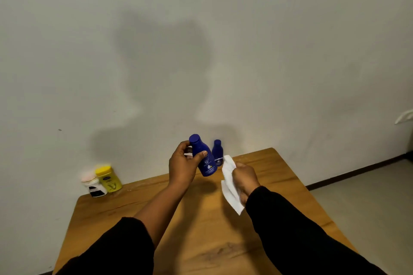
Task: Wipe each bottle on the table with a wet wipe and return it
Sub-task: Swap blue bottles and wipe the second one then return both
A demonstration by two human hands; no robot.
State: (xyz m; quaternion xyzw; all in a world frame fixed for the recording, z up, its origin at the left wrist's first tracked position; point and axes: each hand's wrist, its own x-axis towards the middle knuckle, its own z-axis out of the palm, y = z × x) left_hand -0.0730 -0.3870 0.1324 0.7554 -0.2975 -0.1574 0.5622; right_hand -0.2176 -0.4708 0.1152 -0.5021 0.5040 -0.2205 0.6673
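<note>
My left hand (182, 166) grips a dark blue bottle (204, 158) by its neck and holds it tilted above the wooden table (201, 230). Just to its right, my right hand (244, 177) is closed on a white wet wipe (229, 183) that hangs down from the fist, a small gap away from the bottle. A smaller blue bottle (217, 152) stands upright at the table's far edge by the wall. At the far left corner stand a yellow bottle (108, 179) and a white bottle with a dark label (95, 186), side by side.
The table stands against a plain wall (201, 51). Its right edge drops to a tiled floor (368, 196) with a dark skirting board. The table's left edge lies just past the yellow and white bottles.
</note>
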